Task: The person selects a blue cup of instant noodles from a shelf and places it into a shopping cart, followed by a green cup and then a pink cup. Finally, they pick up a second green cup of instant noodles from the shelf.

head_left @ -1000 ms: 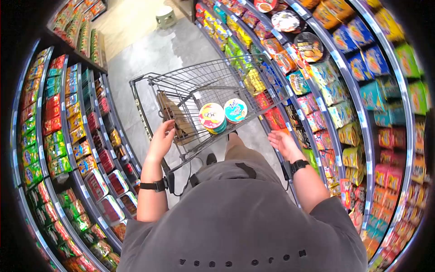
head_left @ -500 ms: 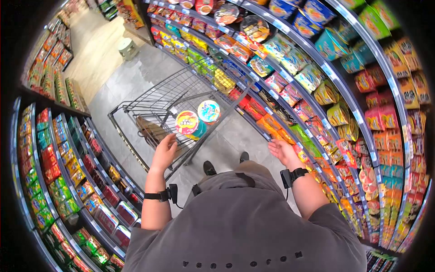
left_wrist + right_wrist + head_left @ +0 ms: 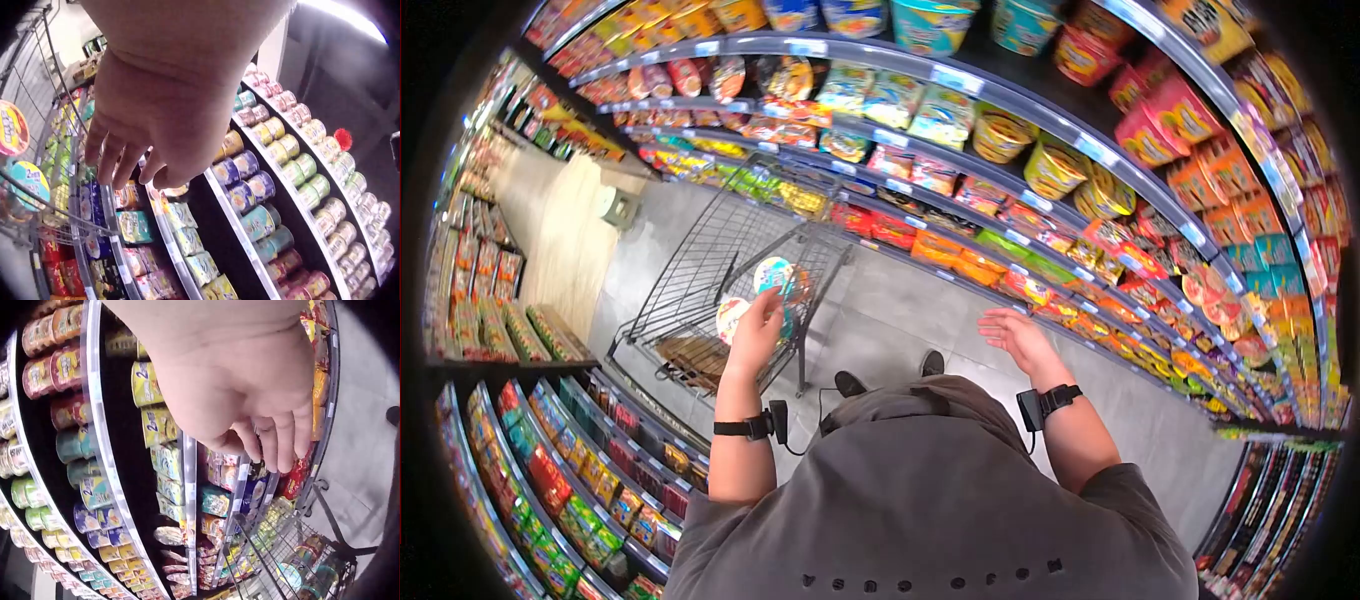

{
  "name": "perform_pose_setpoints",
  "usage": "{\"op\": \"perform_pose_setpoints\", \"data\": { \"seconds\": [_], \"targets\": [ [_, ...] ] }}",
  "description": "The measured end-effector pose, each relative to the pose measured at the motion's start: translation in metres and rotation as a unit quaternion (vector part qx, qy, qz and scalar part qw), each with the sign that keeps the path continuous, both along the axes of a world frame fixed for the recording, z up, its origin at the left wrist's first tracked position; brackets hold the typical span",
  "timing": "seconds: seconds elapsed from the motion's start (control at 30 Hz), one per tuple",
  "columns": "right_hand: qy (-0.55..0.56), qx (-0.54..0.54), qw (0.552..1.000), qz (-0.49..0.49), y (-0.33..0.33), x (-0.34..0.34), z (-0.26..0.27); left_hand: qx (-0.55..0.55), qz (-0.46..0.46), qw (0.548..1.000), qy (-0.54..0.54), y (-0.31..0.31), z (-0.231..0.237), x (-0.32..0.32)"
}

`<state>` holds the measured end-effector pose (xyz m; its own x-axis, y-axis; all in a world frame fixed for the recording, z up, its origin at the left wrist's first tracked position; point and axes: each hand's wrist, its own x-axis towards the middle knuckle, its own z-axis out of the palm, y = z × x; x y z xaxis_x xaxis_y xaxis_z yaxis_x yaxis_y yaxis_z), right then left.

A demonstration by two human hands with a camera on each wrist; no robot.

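My left hand (image 3: 757, 335) hovers over the near side of a wire shopping cart (image 3: 665, 265), its fingers relaxed and holding nothing. In the cart stand two large instant noodle tubs, one with a teal lid (image 3: 772, 271) and one with a pale and red lid (image 3: 729, 322) partly hidden by the left hand. In the left wrist view the left hand (image 3: 162, 119) overlaps the noodle shelves. My right hand (image 3: 1015, 338) is held out over the floor toward the shelf, fingers loosely extended. From the right wrist, the right hand (image 3: 250, 394) likewise appears with nothing in it.
Long shelves of packet and tub noodles (image 3: 1000, 135) curve along the front and right. Another shelf unit (image 3: 570, 480) stands at the left. A brown bag (image 3: 690, 360) lies in the cart. Grey floor (image 3: 880, 310) runs between, with a pale stool-like object (image 3: 617, 207) farther off.
My view has turned to the right, so the cart and its tubs have shifted left and the noodle shelf now spans the front. Both hands keep about the same pose, still holding nothing.
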<state>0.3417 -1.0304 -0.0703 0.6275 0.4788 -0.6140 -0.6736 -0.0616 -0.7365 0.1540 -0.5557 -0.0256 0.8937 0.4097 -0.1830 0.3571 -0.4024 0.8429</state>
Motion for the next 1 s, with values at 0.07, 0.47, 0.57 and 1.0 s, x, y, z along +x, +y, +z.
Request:
{"op": "perform_pose_setpoints", "data": {
  "seconds": [0.07, 0.47, 0.57, 1.0],
  "targets": [
    [0.002, 0.007, 1.000, -0.020, -0.029, 0.005, -0.004, -0.008, -0.031, 0.999, -0.023, -0.027, 0.008, 0.029],
    [-0.012, 0.045, 0.992, -0.120, -0.152, 0.035, -0.006, 0.018, -0.118, 0.993, 0.001, -0.132, 0.008, 0.153],
    [-0.025, 0.039, 0.990, -0.130, -0.171, 0.041, 0.005, 0.055, -0.128, 0.990, -0.024, -0.148, 0.008, 0.168],
    [-0.074, 0.065, 0.991, -0.088, -0.129, 0.113, 0.044, 0.073, -0.087, 0.993, -0.036, -0.120, 0.042, 0.199]
  ]
}}
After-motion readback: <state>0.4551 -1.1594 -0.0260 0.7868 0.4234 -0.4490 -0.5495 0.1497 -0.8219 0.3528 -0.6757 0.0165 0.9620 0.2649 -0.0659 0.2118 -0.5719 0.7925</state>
